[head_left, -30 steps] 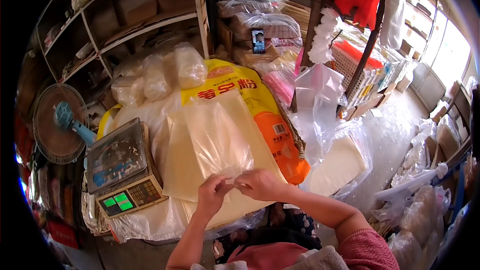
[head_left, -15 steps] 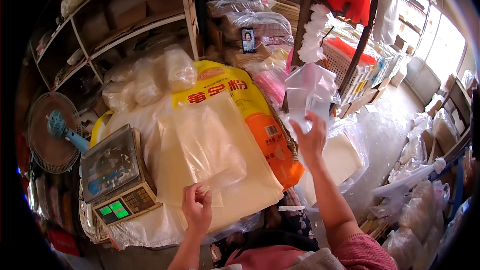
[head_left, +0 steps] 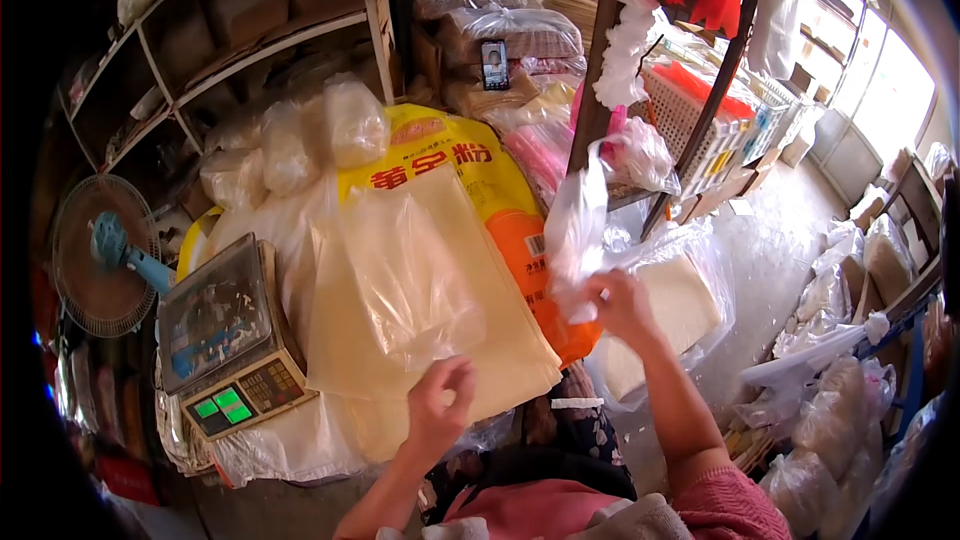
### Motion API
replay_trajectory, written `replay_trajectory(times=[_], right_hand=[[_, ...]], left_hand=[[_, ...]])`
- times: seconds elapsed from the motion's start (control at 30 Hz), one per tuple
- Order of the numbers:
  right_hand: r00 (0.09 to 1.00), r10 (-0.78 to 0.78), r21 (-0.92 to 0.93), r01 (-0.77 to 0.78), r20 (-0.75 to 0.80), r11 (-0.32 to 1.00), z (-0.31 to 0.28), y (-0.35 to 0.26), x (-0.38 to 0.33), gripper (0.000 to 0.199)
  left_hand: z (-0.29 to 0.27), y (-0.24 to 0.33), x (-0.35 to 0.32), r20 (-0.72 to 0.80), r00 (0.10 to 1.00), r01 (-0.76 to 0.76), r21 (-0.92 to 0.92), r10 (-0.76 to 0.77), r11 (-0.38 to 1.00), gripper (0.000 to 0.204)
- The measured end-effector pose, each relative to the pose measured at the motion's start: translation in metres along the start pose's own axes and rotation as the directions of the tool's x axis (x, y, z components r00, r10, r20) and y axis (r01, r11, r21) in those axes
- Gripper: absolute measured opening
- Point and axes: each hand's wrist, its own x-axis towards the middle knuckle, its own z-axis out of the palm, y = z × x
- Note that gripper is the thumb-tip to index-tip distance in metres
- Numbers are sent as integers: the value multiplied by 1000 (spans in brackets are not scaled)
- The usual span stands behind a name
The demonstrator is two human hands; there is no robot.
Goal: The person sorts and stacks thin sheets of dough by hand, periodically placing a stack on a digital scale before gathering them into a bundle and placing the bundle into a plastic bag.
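My right hand [head_left: 622,306] is closed on the lower end of a thin clear plastic bag [head_left: 580,215], which hangs crumpled and blurred beside the yellow and orange sack. Near the front edge of a stack of cream sheets [head_left: 515,380], my left hand [head_left: 440,405] has its fingers curled in, with nothing visible in them. Just beyond those fingers, another clear plastic bag [head_left: 410,280] lies flat on the sheets. The sheets rest partly on the yellow and orange sack [head_left: 520,230].
Left of the sheets stands a weighing scale [head_left: 225,330] with a green display, and behind it a fan [head_left: 105,255]. Filled clear bags [head_left: 355,125] sit at the back. A phone [head_left: 494,65] leans on wrapped stacks. More cream sheets in plastic [head_left: 665,315] lie at right.
My right hand has drawn the clear bag down and toward me from beside the rack post. My left hand has moved right, away from the bag on the sheets.
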Motion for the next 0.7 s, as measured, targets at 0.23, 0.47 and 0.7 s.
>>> replay_trajectory(times=[0.23, 0.47, 0.7], right_hand=[[934, -235, 168, 195, 270, 966, 14, -114, -76, 13], [999, 0, 302, -13, 42, 953, -47, -117, -28, 17], [834, -50, 446, -243, 550, 861, -17, -78, -10, 17]], left_hand=[[49, 7, 24, 333, 892, 450, -596, -306, 665, 45], [1, 16, 11, 298, 911, 405, -520, -284, 752, 43], [-14, 6, 0, 314, 903, 418, -490, -292, 765, 42]])
